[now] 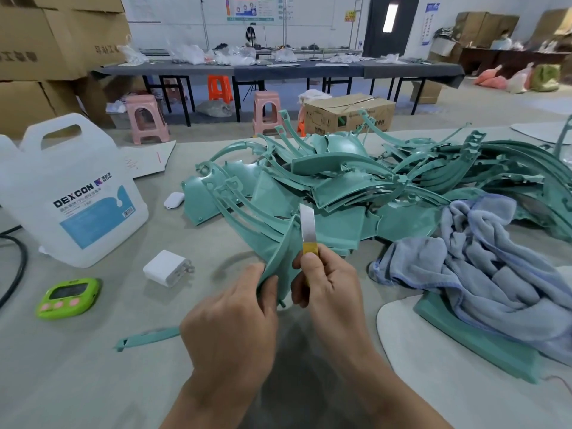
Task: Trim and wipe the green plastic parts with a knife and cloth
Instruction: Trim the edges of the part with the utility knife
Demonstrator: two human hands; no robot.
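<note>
Center of the frame: the left hand (235, 317) pinches the lower edge of a curved green part (278, 258), thumb on the front. The right hand (328, 283) is wrapped round the yellow handle of a knife (308, 230), with the flat silver blade pointing up and lying against the part's edge. Behind that, across the middle and right, a big pile of green parts (340, 178) sits on the table (93, 382). A blue-grey cloth (483, 261) is bunched at the right, draped over the pile's edge and a flat green piece (476, 345). On the left stands a white jug (71, 193) labelled "DEXCON". The smaller print under it is too blurry for me, might be a percentage. Near the jug, lower left: a white charger (167, 267) and a lime-green timer (69, 297).
</note>
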